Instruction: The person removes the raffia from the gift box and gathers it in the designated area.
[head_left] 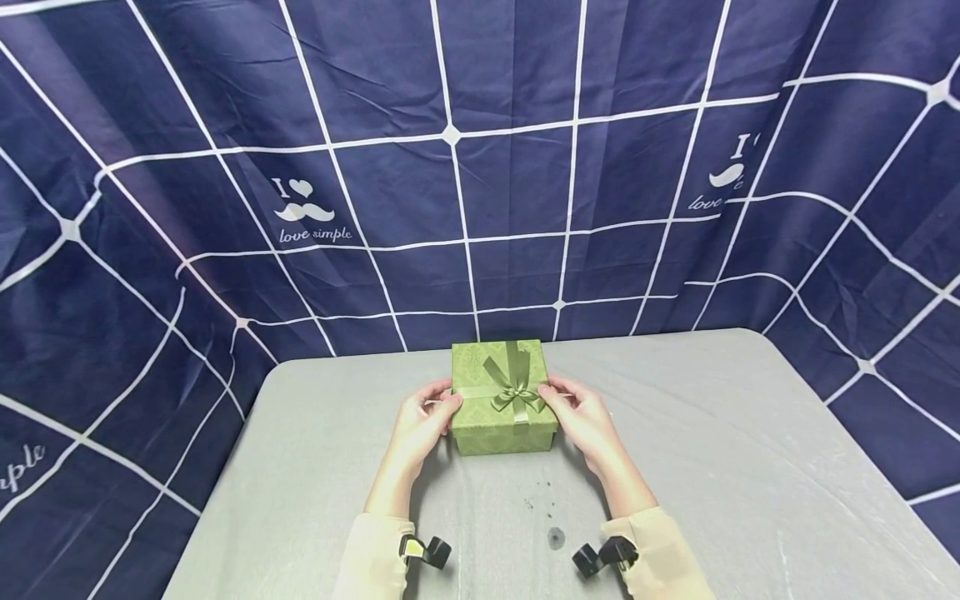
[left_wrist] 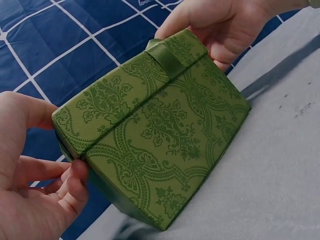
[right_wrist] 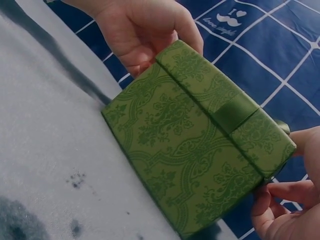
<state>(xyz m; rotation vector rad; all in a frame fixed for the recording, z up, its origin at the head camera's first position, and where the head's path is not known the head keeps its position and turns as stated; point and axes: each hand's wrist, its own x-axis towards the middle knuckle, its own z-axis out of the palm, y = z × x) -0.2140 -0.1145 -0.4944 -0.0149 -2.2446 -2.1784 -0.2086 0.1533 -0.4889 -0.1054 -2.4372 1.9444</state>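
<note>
A green gift box (head_left: 504,441) with a damask-like pattern rests on the grey table near its far edge. Its lid (head_left: 474,361) sits on top, crossed by a satin ribbon with a bow (head_left: 517,397). At the left side, my left hand (head_left: 418,423) pinches the lid, thumb on the top edge and curled fingers at the lower rim. My right hand (head_left: 587,419) grips the opposite side of the lid the same way. Both wrist views show the patterned box wall (left_wrist: 167,135) and the seam beneath the lid. What the box holds is hidden.
A dark blue curtain (head_left: 517,183) with white grid lines and printed lettering surrounds the back and sides of the table (head_left: 330,467). Dark stains (head_left: 556,538) mark the tabletop in front of the box. Black wrist-worn devices (head_left: 437,552) sit at both sleeves.
</note>
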